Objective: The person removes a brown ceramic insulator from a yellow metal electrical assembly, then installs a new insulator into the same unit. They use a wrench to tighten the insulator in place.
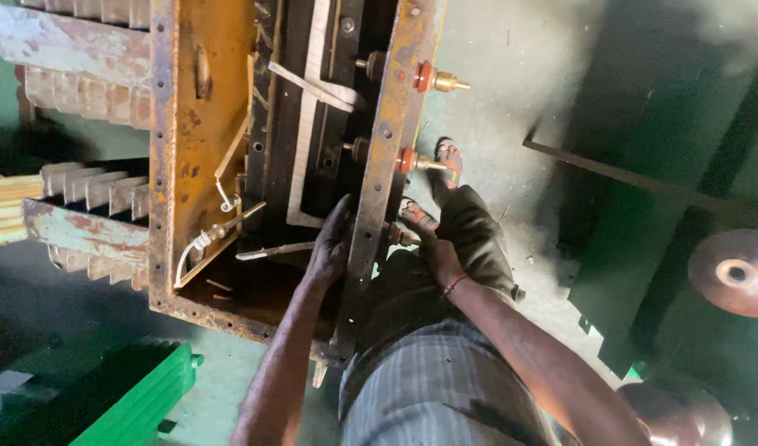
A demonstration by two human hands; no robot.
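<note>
The person leans over a rusty, yellow-painted open steel tank [199, 157] with a bolt-holed flange rim. The left hand [329, 244] reaches inside, palm against the inner face of the near rim wall; its fingers lie extended and flat, gripping nothing visible. The right hand [439, 258] is outside the wall, at the lowest of three red-and-brass terminal studs [399, 237]; its fingers curl toward the stud, but whether they pinch it cannot be told. The dark core assembly [313, 124] with pale strips sits inside the tank. The rim's rusty edge could cut the forearm resting across it, and sandalled feet [449, 161] stand just beside the heavy tank.
</note>
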